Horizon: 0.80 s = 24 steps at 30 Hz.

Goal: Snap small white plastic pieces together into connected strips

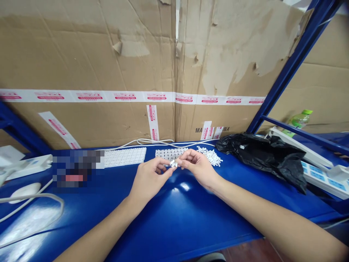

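Note:
Between my two hands, above the blue table, is a small white part [173, 163]. My left hand [151, 176] pinches it between thumb and forefinger. The fingertips of my right hand [196, 166] are closed at the part's right side; what they grip there is too small to name. Just behind the hands lies a tray of small parts [170, 153], partly hidden by the fingers. A white gridded tray [125, 157] sits to its left. Beyond my right hand is a loose pile of small white pieces [211, 156].
Cardboard [109, 65] stands behind the blue table [174, 218]. At the right are a black plastic bag [261, 153], a power strip [321, 178] and a bottle [300, 119]. White cables, a white mouse-like object [25, 192] and a blurred-out patch are at the left.

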{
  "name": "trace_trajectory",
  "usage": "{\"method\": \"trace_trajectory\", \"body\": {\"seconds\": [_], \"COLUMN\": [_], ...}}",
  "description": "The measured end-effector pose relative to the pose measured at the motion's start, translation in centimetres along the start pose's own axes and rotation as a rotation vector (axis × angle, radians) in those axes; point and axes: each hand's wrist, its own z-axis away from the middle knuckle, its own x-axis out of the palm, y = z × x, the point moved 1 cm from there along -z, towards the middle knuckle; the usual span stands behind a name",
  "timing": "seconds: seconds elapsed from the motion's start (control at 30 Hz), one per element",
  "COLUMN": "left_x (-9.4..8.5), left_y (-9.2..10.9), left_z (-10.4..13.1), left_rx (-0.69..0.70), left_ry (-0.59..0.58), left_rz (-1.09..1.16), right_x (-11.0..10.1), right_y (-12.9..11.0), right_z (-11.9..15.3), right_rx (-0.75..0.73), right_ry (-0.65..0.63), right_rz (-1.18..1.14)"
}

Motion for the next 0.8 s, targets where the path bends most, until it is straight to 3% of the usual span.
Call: {"method": "trace_trajectory", "body": {"seconds": [0.8], "left_x": [0.2], "left_y": [-1.0], "left_z": [0.1], "left_rx": [0.132], "left_ry": [-0.018], "left_rz": [-0.226], "right_x": [0.5], "right_y": [0.9], "right_z": [0.2], "right_rx": [0.117], "right_ry": [0.060], "right_rz": [-0.124]}}
